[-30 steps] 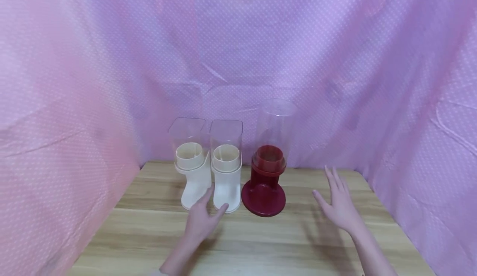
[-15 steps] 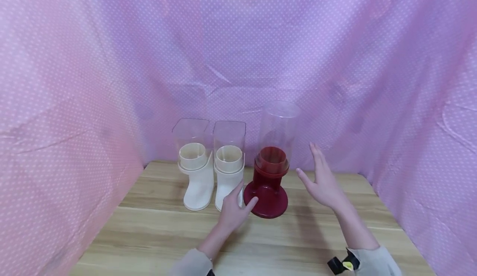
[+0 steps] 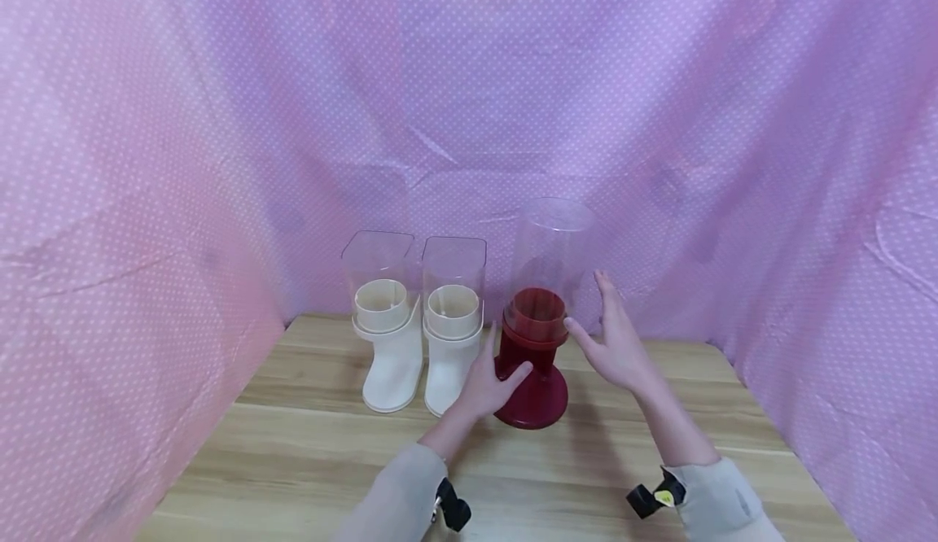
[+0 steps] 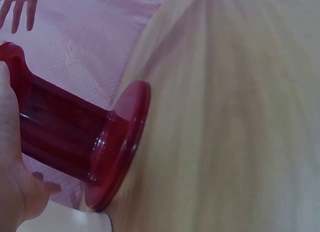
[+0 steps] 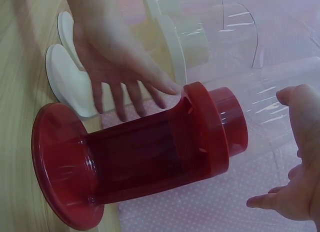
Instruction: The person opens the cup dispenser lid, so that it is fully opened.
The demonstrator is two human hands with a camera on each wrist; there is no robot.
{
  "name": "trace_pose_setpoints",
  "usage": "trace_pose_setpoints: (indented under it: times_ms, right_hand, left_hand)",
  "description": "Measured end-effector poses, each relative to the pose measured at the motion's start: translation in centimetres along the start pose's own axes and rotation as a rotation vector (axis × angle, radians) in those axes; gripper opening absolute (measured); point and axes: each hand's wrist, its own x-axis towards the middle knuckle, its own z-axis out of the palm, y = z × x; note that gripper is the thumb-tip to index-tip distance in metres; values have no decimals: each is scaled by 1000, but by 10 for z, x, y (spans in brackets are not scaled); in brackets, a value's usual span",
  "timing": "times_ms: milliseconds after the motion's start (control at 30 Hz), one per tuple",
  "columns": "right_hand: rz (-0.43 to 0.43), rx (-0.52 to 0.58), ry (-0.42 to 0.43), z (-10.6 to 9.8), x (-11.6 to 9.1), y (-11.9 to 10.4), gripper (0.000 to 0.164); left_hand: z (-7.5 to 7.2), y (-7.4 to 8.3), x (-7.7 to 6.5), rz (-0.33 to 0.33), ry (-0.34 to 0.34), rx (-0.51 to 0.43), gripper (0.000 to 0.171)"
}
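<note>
A red stand (image 3: 533,408) with a round base and a collar stands upright on the table, a clear cylinder (image 3: 554,245) on top. At its left side is my left hand (image 3: 484,385), fingers straight and thumb spread. In the right wrist view that left hand (image 5: 117,57) has its thumb tip at the red collar; whether it touches is unclear. My right hand (image 3: 618,351) is raised on the right of the cylinder, fingers extended. A gap separates this right hand (image 5: 300,162) from the cylinder in the right wrist view.
Two white stands, one on the left (image 3: 392,367) and one nearer the red stand (image 3: 444,371), carry clear squarish containers. They stand close to my left hand. A pink dotted cloth (image 3: 469,78) encloses the back and sides of the wooden table (image 3: 293,461).
My left hand has moved right, from in front of the white stands to the red stand. My right hand has moved left and up towards the clear cylinder.
</note>
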Motion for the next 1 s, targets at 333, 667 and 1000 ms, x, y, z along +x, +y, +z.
trace_pose_setpoints:
  times_ms: [333,667,1000]
  right_hand:
    - [62,146,-24,18,14,-3,102]
    - [36,293,-39,27,17,-3,97]
    - [1,294,-20,14,8,-6,98]
  left_hand:
    - [5,10,26,104,47,-60,115]
    - [3,15,28,151,67,-76,108]
    - [3,29,19,205,90,-69,108]
